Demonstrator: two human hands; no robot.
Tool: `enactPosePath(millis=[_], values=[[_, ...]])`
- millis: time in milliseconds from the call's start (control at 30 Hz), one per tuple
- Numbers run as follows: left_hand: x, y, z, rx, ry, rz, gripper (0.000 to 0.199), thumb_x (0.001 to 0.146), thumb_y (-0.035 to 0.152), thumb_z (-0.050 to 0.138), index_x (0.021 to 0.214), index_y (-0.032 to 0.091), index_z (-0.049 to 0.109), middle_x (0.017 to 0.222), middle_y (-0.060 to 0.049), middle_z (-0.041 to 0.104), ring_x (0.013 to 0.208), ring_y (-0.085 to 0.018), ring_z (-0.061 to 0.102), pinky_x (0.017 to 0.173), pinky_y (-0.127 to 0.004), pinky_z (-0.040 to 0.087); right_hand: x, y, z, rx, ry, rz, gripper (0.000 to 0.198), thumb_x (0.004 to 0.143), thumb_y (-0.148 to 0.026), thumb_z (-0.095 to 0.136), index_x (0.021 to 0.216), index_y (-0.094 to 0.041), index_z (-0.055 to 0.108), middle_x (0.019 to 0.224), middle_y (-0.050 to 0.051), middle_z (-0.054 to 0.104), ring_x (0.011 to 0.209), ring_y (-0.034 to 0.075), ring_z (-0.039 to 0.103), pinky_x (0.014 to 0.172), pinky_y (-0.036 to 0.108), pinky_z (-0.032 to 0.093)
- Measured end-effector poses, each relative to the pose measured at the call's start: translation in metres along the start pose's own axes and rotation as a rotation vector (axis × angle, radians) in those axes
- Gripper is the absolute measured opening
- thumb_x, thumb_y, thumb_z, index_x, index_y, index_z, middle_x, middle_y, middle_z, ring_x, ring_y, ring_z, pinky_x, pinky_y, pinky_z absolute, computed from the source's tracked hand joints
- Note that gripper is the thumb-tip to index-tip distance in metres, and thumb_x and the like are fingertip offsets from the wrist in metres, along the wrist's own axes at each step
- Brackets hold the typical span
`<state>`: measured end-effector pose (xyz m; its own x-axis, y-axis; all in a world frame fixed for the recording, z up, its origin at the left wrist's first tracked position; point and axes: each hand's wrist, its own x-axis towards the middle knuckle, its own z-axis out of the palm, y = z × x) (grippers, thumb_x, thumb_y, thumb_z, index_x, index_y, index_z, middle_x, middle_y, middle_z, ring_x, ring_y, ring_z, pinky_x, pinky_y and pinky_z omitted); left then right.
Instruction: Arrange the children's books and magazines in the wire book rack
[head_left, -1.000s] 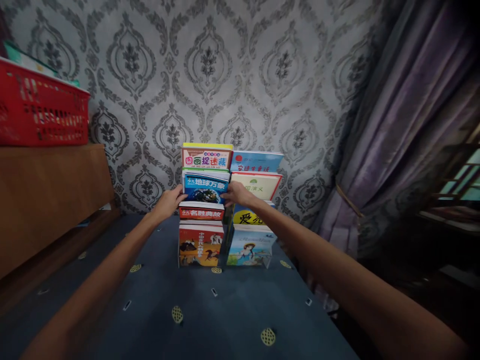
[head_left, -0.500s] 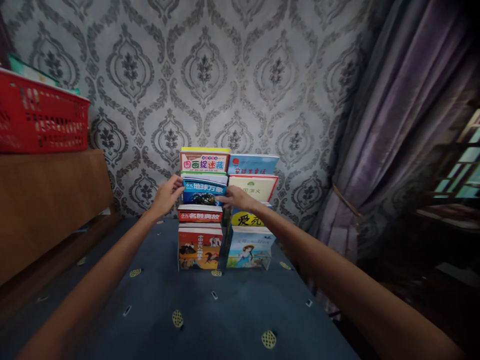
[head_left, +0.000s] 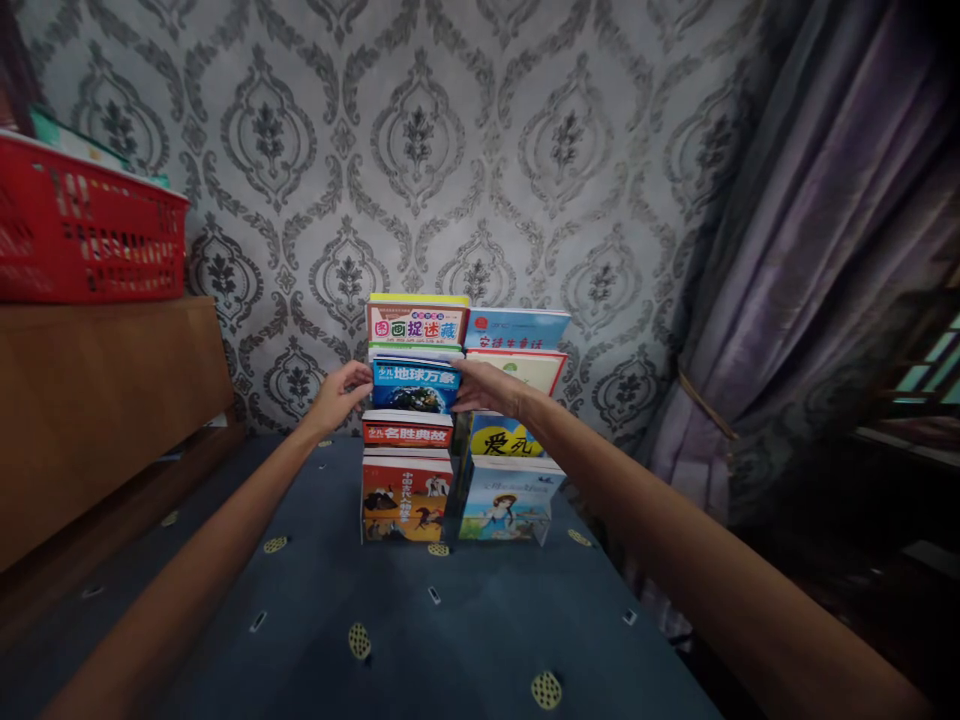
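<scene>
A blue children's book [head_left: 416, 388] with a globe on its cover stands in the left column of a tiered rack [head_left: 546, 525] whose front edges look clear. My left hand [head_left: 341, 395] is at the book's left edge, its fingers bent and their tips against it. On the other edge, my right hand [head_left: 487, 388] grips with the thumb in front and the fingers along the top corner. Below it are a red book [head_left: 407, 435] and an orange-brown book [head_left: 407, 500]. A picture-puzzle book [head_left: 416, 325] rises behind. My right hand partly covers a cream book [head_left: 551, 370].
In the right column stand a light-blue book [head_left: 517, 328], a yellow-and-blue book [head_left: 504, 440] and a seaside-cover book [head_left: 510, 505]. The rack rests on a dark blue patterned cloth [head_left: 300, 630]. A red basket [head_left: 120, 235] sits on a wooden cabinet [head_left: 112, 400] at left; a curtain [head_left: 780, 250] hangs at right.
My right hand has shifted up along the blue book's right edge, uncovering more of the cover. My left hand stays at the left edge. The whole view has drifted slightly.
</scene>
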<state>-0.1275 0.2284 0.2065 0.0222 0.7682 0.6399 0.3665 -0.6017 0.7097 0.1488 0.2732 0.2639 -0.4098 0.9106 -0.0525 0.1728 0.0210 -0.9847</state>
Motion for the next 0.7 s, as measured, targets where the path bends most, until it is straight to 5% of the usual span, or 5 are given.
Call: enactPosePath(millis=[200, 333, 700], values=[[0.005, 0.007, -0.003, -0.049, 0.018, -0.019, 0.042, 0.073, 0.038, 0.063, 0.110, 0.017, 0.067, 0.086, -0.004, 0.069, 0.083, -0.020, 0.067, 0.049, -0.021, 0.045, -0.011, 0.001, 0.001, 0.038, -0.062, -0.022, 0.013, 0.093, -0.029, 0.064, 0.097, -0.017, 0.065, 0.072, 0.003, 0.070, 0.067, 0.014, 0.068, 0.075, 0.028, 0.062], [0.010, 0.015, -0.005, -0.065, -0.015, -0.032, 0.036, 0.073, 0.042, 0.065, 0.099, 0.017, 0.069, 0.091, -0.006, 0.073, 0.086, -0.020, 0.067, 0.054, -0.022, 0.048, -0.014, 0.002, -0.002, 0.018, -0.131, -0.028, 0.016, 0.092, -0.031, 0.066, 0.101, -0.018, 0.066, 0.077, 0.003, 0.073, 0.069, 0.014, 0.069, 0.073, 0.026, 0.061], [0.016, 0.022, 0.003, -0.016, -0.021, -0.080, 0.041, 0.066, 0.047, 0.073, 0.091, 0.016, 0.068, 0.079, -0.003, 0.071, 0.070, -0.017, 0.062, 0.049, -0.021, 0.044, -0.005, -0.010, -0.008, -0.065, -0.057, 0.076, 0.036, 0.099, -0.048, 0.052, 0.095, -0.015, 0.066, 0.068, 0.008, 0.072, 0.060, 0.018, 0.070, 0.061, 0.028, 0.063]])
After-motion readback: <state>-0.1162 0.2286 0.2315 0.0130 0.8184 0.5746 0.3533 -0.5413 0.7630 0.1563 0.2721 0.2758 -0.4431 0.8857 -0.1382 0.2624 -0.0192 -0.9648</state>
